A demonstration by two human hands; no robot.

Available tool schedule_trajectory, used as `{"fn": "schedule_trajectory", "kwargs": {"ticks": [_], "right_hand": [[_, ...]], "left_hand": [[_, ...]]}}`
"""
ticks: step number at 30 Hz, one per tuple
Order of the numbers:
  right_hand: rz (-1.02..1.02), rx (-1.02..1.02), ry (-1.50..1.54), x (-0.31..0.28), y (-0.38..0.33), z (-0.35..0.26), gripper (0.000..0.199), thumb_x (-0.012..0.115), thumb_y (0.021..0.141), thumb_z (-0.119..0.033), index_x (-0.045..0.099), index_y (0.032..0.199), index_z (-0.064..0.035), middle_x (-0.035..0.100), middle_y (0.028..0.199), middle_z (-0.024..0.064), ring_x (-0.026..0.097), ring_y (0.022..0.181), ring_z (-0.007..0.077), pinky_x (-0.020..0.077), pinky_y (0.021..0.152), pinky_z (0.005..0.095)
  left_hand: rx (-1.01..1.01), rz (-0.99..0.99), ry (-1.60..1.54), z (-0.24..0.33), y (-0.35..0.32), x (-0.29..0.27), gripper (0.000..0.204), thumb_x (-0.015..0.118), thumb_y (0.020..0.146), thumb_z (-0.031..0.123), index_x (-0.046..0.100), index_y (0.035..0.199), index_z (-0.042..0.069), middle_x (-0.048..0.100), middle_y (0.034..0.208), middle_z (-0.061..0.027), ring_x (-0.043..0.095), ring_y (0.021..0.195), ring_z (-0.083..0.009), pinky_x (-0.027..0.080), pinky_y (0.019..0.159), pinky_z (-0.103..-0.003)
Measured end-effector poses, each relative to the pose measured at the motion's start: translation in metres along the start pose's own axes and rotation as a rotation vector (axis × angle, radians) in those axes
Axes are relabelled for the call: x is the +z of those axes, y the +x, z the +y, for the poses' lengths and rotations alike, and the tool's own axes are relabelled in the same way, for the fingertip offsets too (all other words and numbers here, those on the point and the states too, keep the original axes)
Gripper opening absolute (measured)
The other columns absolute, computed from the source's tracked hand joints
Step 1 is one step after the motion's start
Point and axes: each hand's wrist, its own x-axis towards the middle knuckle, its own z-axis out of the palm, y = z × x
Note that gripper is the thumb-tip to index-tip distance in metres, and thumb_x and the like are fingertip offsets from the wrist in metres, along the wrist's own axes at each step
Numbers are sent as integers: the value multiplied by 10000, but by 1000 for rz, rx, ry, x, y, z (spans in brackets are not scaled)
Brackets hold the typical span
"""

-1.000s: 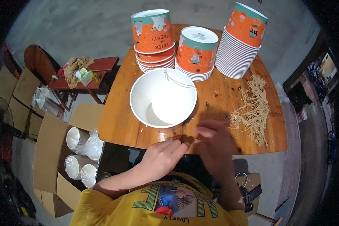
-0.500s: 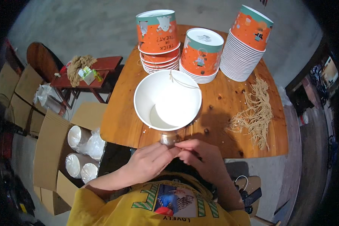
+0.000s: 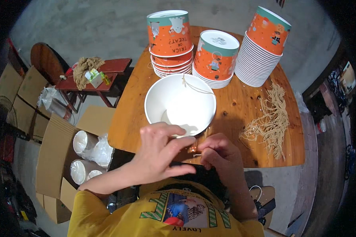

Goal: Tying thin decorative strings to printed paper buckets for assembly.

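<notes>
A paper bucket (image 3: pixel 159 98) lies tipped on the near part of the table, its white inside facing up toward me. A loop of thin tan twine (image 3: pixel 199 89) hangs over its far rim. My left hand (image 3: pixel 156 152) is open, fingers spread, in front of the bucket's near rim. Beside it, my right hand (image 3: pixel 221 156) is closed in a pinch. A short, thin pale strand (image 3: pixel 197 155) pokes out from its fingertips toward the left hand; the rest is hidden.
Upside-down orange and green bucket stacks stand behind: left (image 3: pixel 170 39), middle (image 3: pixel 213 61), and a tall right one (image 3: pixel 259 59). A bundle of tan twine (image 3: pixel 275 118) lies at the table's right. An open carton (image 3: pixel 53 158) with wrapped white buckets (image 3: pixel 84 142) stands left.
My left hand has let go and lifted, its fingers spreading away from the right hand. The right hand stays pinched near the bucket. The whole view has shifted slightly.
</notes>
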Motion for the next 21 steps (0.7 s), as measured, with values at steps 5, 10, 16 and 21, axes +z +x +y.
{"fn": "schedule_trajectory", "kwargs": {"ticks": [5, 10, 16, 21], "right_hand": [[-87, -17, 217, -2, 1, 6, 172, 636, 882, -91, 546, 1016, -35, 594, 759, 39, 542, 646, 79, 462, 601, 210], [-59, -63, 104, -1, -3, 8, 149, 629, 860, -42, 550, 986, -37, 582, 735, 21, 512, 612, 74, 432, 570, 206], [-89, -269, -264, 7, -1, 12, 108, 638, 817, 6, 605, 914, -28, 542, 687, -1, 450, 585, 36, 377, 532, 197], [-18, -388, -376, 16, 0, 12, 64, 631, 809, 10, 598, 851, -26, 517, 648, -18, 445, 562, 23, 363, 494, 208]], "left_hand": [[16, 31, -46, 10, -2, 14, 194, 715, 752, 250, 625, 890, 146, 533, 998, 36, 450, 971, -206, 278, 833, -373], [12, -13, 11, 9, -9, 8, 174, 710, 748, 205, 625, 885, 142, 533, 987, 27, 458, 957, -208, 281, 837, -381], [42, -15, 72, 5, -17, -3, 168, 700, 736, 181, 627, 880, 135, 531, 970, 22, 467, 948, -205, 293, 847, -380], [40, 3, 70, -7, -11, -5, 246, 698, 738, 203, 604, 952, 129, 533, 1005, -16, 479, 975, -232, 308, 853, -402]]}}
